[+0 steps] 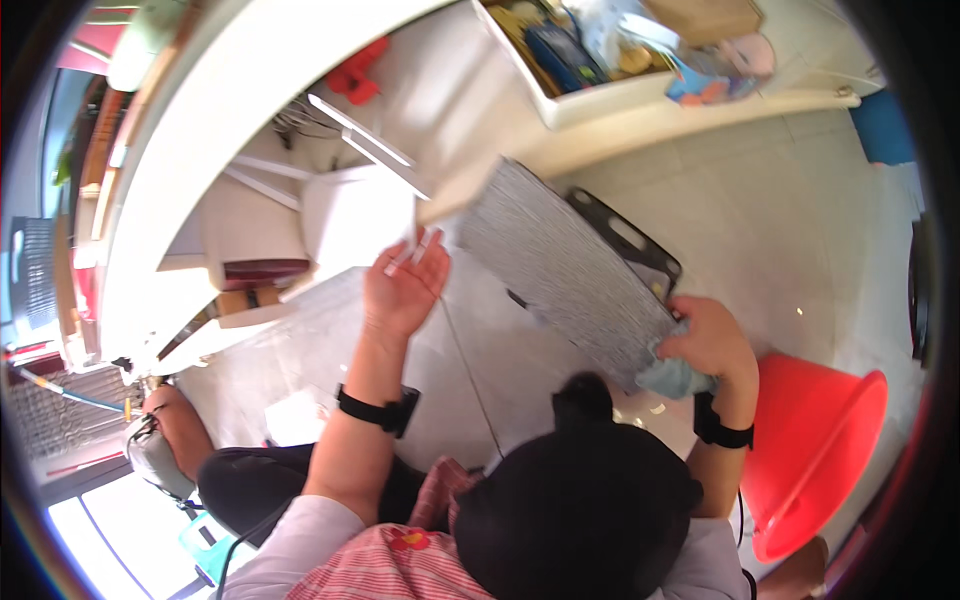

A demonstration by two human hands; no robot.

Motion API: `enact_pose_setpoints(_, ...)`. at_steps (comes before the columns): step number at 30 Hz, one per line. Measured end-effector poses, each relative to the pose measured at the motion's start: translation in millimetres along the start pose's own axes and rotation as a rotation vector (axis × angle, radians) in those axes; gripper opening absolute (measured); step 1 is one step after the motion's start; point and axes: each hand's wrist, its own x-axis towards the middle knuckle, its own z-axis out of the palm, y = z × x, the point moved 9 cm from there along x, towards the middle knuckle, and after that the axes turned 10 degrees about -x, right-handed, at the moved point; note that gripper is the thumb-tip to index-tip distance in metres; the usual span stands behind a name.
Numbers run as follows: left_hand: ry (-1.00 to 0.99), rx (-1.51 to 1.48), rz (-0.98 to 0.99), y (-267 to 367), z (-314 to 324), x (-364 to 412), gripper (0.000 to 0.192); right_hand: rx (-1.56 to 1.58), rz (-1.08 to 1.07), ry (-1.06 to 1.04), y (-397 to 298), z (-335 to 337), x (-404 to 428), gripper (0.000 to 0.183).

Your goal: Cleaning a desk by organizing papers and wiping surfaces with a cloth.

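My right hand (709,337) grips a pale blue-green cloth (675,376) at the lower right corner of a grey, streaked panel (559,262). Its fingertips touch the panel's edge. The panel stands tilted over the floor, and a black plastic part with a slot-shaped handle hole (626,232) shows behind it. Left of the panel, my left hand (407,281) is raised palm up with curled fingers. A small whitish piece (426,244) lies across those fingers; blur hides what it is. Both wrists wear black straps.
A red bucket (810,450) is close to my right forearm. An open white drawer (555,109) with mixed items juts out at the top. The curved white furniture edge (225,82) spans the upper left, and white panels (360,214) lie beneath it. A black cap (577,510) covers the lower middle.
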Motion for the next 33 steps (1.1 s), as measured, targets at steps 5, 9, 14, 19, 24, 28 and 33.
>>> enact_pose_setpoints(5,0.152,0.122,0.046,-15.4,10.4,-20.3,0.026,0.050,0.210,0.101,11.1,1.4,-9.4,0.059)
enact_pose_setpoints(9,0.164,0.489,-0.165,-16.8,-5.4,-37.7,0.015,0.009,0.178,0.254,-18.2,-39.6,-21.4,0.059)
enact_pose_setpoints(14,-0.233,1.185,0.290,-63.7,172.9,-164.5,0.013,0.082,0.038,0.255,-53.5,-54.4,-17.9,0.054)
enact_pose_setpoints(19,-0.480,1.370,2.042,16.2,248.3,-347.4,0.053,0.303,-0.313,0.231,-141.0,-64.2,4.7,0.047)
enact_pose_setpoints(24,-0.108,1.989,2.178,32.5,267.1,-370.1,0.052,0.325,-0.467,0.199,-185.8,-56.8,14.5,0.044)
enact_pose_setpoints(28,0.041,2.024,2.204,41.3,268.3,-392.4,0.051,0.304,-0.618,0.211,-196.4,-65.5,17.0,0.042)
enact_pose_setpoints(33,0.043,2.079,2.167,53.4,268.0,-403.3,0.050,0.426,-0.650,0.088,-217.4,-40.0,51.0,0.040)
